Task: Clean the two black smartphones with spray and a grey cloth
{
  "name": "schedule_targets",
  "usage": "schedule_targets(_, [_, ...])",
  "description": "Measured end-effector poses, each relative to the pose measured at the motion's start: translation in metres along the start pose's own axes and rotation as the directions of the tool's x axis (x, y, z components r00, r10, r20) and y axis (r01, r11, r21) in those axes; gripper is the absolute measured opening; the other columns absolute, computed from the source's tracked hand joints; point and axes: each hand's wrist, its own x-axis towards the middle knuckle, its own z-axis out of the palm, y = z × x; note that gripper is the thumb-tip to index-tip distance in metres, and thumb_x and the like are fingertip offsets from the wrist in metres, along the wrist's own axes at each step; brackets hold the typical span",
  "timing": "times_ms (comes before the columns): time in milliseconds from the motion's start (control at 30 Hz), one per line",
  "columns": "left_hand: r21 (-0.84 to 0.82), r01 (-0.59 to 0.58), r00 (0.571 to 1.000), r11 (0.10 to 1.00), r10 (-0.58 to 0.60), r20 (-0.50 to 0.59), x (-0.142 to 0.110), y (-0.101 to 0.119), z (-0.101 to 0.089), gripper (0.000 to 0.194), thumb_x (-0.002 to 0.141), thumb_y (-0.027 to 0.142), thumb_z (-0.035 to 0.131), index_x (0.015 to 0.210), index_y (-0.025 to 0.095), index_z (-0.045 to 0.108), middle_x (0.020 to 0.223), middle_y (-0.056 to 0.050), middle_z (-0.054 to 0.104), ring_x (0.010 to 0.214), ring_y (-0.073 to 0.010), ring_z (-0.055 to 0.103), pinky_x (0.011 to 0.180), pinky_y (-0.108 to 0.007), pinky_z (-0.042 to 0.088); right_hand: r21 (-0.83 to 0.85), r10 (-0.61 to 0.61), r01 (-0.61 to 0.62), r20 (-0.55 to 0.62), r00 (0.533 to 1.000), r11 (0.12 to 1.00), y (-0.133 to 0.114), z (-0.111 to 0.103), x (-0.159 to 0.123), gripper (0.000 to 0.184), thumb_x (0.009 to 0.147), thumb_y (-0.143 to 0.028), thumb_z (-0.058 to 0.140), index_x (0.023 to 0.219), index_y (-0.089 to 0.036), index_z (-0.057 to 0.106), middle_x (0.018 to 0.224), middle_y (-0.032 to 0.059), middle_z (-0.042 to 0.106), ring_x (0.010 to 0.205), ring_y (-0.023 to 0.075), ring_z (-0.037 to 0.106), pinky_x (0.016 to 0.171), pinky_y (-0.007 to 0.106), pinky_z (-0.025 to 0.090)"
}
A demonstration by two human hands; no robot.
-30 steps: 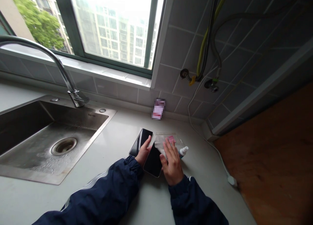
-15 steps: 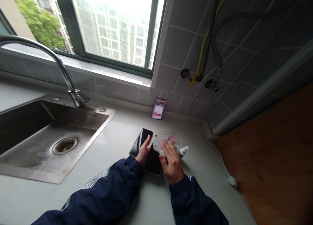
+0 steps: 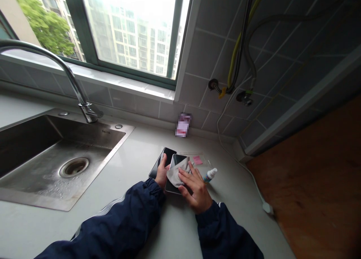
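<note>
My left hand (image 3: 161, 174) grips the left edge of a phone (image 3: 178, 159) with a black screen, its thumb pointing up and most of its fingers hidden. On that screen lies a grey wiping cloth (image 3: 175, 176), pressed down under the fingers of my right hand (image 3: 197, 191). A second dark-screened phone (image 3: 156, 170) is on the counter just left, partly behind my left hand. Beside my right hand stands a small spray bottle (image 3: 210, 174) with a white top. Behind it lies a clear plastic bag (image 3: 203, 156) with a pink piece (image 3: 197, 160).
To the left is a steel sink (image 3: 118, 146) with a curved faucet (image 3: 70, 76). A blurred pink-and-white item (image 3: 182, 126) leans by the wall. A white cable (image 3: 237, 159) runs along the counter (image 3: 135, 157) to a plug (image 3: 267, 208) near the wooden panel (image 3: 316, 176).
The cloth has slid down and left across the phone with my right hand, uncovering the screen's top corner and the pink piece. The held phone has shifted slightly; my left hand keeps its hold.
</note>
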Motion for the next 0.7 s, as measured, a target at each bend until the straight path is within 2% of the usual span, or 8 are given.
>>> schedule_targets(167, [0.000, 0.006, 0.999, 1.000, -0.006, -0.039, -0.005, 0.002, 0.007, 0.087, 0.096, 0.069, 0.019, 0.132, 0.000, 0.057, 0.103, -0.022, 0.074, 0.102, -0.0379, 0.069, 0.091, -0.047, 0.051, 0.055, -0.114, 0.116, -0.043, 0.993, 0.992, -0.002, -0.004, 0.002, 0.036, 0.094, -0.040, 0.062, 0.124, -0.022, 0.069, 0.131, 0.0086, 0.068, 0.144, 0.0348, 0.038, 0.115, 0.063, 0.030])
schedule_targets(267, [0.002, 0.004, 0.997, 1.000, -0.004, -0.072, -0.006, 0.002, 0.008, 0.091, 0.094, 0.071, 0.017, 0.133, 0.000, 0.057, 0.103, -0.024, 0.074, 0.102, -0.0371, 0.069, 0.093, -0.048, 0.050, 0.103, -0.187, 0.195, -0.087, 0.979, 0.975, -0.006, -0.007, 0.003, 0.031, 0.092, -0.041, 0.065, 0.116, -0.023, 0.072, 0.122, 0.0077, 0.073, 0.138, 0.0337, 0.047, 0.116, 0.060, 0.030])
schedule_targets(367, [0.011, 0.004, 0.999, 1.000, -0.004, -0.047, -0.008, 0.003, 0.008, 0.093, 0.092, 0.075, 0.017, 0.129, 0.001, 0.061, 0.102, -0.024, 0.074, 0.099, -0.0377, 0.070, 0.089, -0.046, 0.052, 0.157, -0.239, 0.253, -0.103, 0.966, 0.955, -0.012, -0.008, 0.003, 0.028, 0.091, -0.042, 0.067, 0.111, -0.024, 0.073, 0.115, 0.0055, 0.076, 0.132, 0.0324, 0.052, 0.116, 0.058, 0.030])
schedule_targets(533, [0.002, -0.002, 0.999, 1.000, 0.002, -0.054, -0.009, 0.004, 0.008, 0.093, 0.091, 0.075, 0.019, 0.127, 0.001, 0.063, 0.103, -0.023, 0.075, 0.097, -0.0370, 0.071, 0.086, -0.046, 0.053, 0.170, -0.246, 0.261, -0.105, 0.964, 0.950, -0.017, -0.008, 0.002, 0.029, 0.093, -0.044, 0.064, 0.112, -0.025, 0.072, 0.116, 0.0044, 0.075, 0.130, 0.0318, 0.053, 0.114, 0.055, 0.033])
schedule_targets(700, [-0.005, 0.004, 0.999, 1.000, -0.004, -0.047, -0.007, 0.005, 0.006, 0.095, 0.091, 0.076, 0.020, 0.128, -0.001, 0.062, 0.104, -0.024, 0.074, 0.101, -0.0365, 0.070, 0.092, -0.047, 0.051, 0.094, -0.226, 0.230, -0.054, 0.973, 0.969, -0.012, -0.008, 0.001, 0.036, 0.098, -0.049, 0.053, 0.120, -0.025, 0.069, 0.125, 0.0038, 0.071, 0.136, 0.0331, 0.046, 0.115, 0.058, 0.027])
